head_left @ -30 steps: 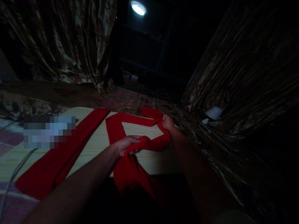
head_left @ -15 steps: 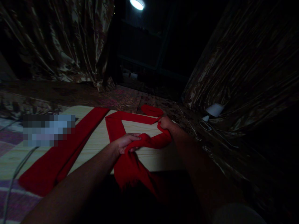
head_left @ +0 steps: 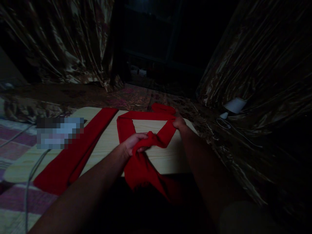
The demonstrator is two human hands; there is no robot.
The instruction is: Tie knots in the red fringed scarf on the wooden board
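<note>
A long red scarf [head_left: 126, 128] with a fringed end lies in a loop over the wooden board. My left hand [head_left: 135, 143] is closed around a bunched part of it near the board's front edge. At the board's far right corner my right hand [head_left: 179, 123] grips another stretch of the same scarf, its fingertips partly hidden. From my left hand the fringed end hangs down over the front edge into shadow. A second red length of folded cloth [head_left: 75, 154] lies slantwise across the board to the left, apart from both hands.
The pale wooden board [head_left: 99, 157] rests on a striped cover [head_left: 14, 136]. A blurred-out object and a grey cable [head_left: 27, 195] are at the left. A small white lamp [head_left: 235, 105] with its cord stands to the right. Patterned curtains [head_left: 80, 48] hang behind.
My right hand has moved slightly, and the scarf stretch between my hands now runs straighter. My left hand keeps its hold. The whole view has shifted a little, with the ceiling light's reflection gone.
</note>
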